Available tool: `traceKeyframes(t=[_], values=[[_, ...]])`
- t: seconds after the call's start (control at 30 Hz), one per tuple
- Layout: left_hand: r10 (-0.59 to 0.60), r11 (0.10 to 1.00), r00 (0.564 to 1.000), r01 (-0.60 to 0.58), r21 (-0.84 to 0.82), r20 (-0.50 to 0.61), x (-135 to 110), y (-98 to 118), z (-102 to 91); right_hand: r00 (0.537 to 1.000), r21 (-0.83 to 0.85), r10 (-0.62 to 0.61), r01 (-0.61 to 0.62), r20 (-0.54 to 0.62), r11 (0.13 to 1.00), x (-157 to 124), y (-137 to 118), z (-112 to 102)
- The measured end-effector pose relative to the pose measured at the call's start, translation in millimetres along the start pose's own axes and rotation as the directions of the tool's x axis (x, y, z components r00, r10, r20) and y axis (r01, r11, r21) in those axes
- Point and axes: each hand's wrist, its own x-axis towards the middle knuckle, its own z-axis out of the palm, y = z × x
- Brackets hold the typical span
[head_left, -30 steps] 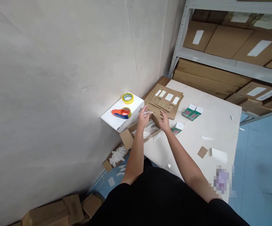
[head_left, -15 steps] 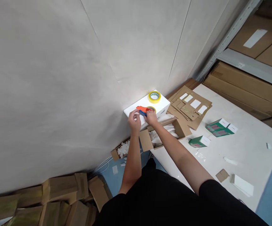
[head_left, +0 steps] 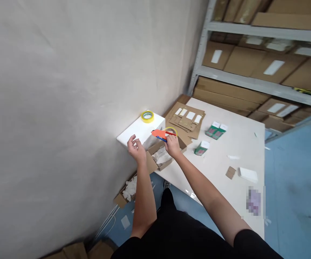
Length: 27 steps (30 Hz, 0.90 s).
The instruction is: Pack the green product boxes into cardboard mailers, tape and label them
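The right hand (head_left: 173,146) has its fingers clamped on the handle of an orange and blue tape dispenser (head_left: 159,134), which carries a yellow-edged roll. The dispenser is in the air over the open cardboard box (head_left: 167,164), its orange end pointing left, toward the white box (head_left: 133,133). The left hand (head_left: 137,148) is near the front edge of that white box — its fingers apart and loosely curled — though whether it touches the edge I cannot tell.

A yellow tape roll (head_left: 147,116) lies flat on the white box, near the wall. The open box stands at the corner of the counter (head_left: 241,140), a flap folded outward and pale, crumpled material inside. Just behind it lie flattened cardboard sheets (head_left: 186,117) with white labels. To the right stand a pair of green and white cartons (head_left: 216,131) and, nearer, a single carton (head_left: 201,148). Farther right, a small brown cardboard piece (head_left: 230,172) lies beside a white stack (head_left: 248,174).
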Motion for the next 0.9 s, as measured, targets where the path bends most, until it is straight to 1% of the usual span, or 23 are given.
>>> traceKeyframes(t=[0.07,0.13,0.23,0.3,0.37,0.43,0.5,0.6,0.67,0.7,0.77,0.83,0.87,0.9], values=[[-0.005,1.000,0.996,0.008,-0.026,0.094,-30,10,15.9,0.998,-0.030,0.050,-0.051,-0.037,0.998,-39,22,-25],[-0.005,0.998,0.983,0.016,-0.059,0.181,-63,17,32.1,0.992,-0.057,0.107,-0.112,-0.071,0.992,-83,44,-46],[0.005,0.990,0.947,0.041,-0.137,0.320,-118,25,58.9,0.972,-0.092,0.213,-0.222,-0.099,0.971,-157,78,-69],[0.015,0.984,0.906,0.061,-0.166,0.422,-159,30,77.3,0.945,-0.112,0.310,-0.321,-0.107,0.940,-209,100,-81],[0.015,0.982,0.852,0.085,-0.167,0.523,-200,36,93.1,0.903,-0.128,0.413,-0.426,-0.115,0.896,-261,120,-89],[0.006,0.981,0.791,0.114,-0.158,0.611,-241,43,104.6,0.853,-0.138,0.509,-0.522,-0.117,0.842,-310,137,-94],[-0.005,0.981,0.728,0.138,-0.140,0.685,-277,48,111.3,0.792,-0.148,0.602,-0.610,-0.103,0.778,-355,151,-96],[-0.023,0.983,0.632,0.154,-0.096,0.775,-321,51,112.6,0.677,-0.172,0.735,-0.729,-0.043,0.662,-413,168,-93],[-0.032,0.987,0.565,0.150,-0.065,0.825,-340,50,109.6,0.574,-0.194,0.818,-0.802,0.010,0.565,-445,177,-89],[-0.036,0.988,0.534,0.144,-0.049,0.845,-348,49,107.7,0.513,-0.207,0.857,-0.835,0.040,0.510,-458,181,-86],[-0.050,0.992,0.484,0.125,-0.012,0.873,-357,46,104.2,0.369,-0.237,0.924,-0.893,0.101,0.383,-481,187,-83],[-0.065,0.995,0.453,0.102,0.020,0.889,-360,44,102.5,0.220,-0.266,0.965,-0.931,0.143,0.251,-498,191,-81],[-0.068,0.995,0.440,0.090,0.031,0.895,-360,43,102.6,0.159,-0.275,0.975,-0.941,0.153,0.196,-505,192,-81],[-0.068,0.996,0.427,0.079,0.038,0.902,-360,43,103.3,0.111,-0.280,0.982,-0.948,0.154,0.152,-510,193,-82]])
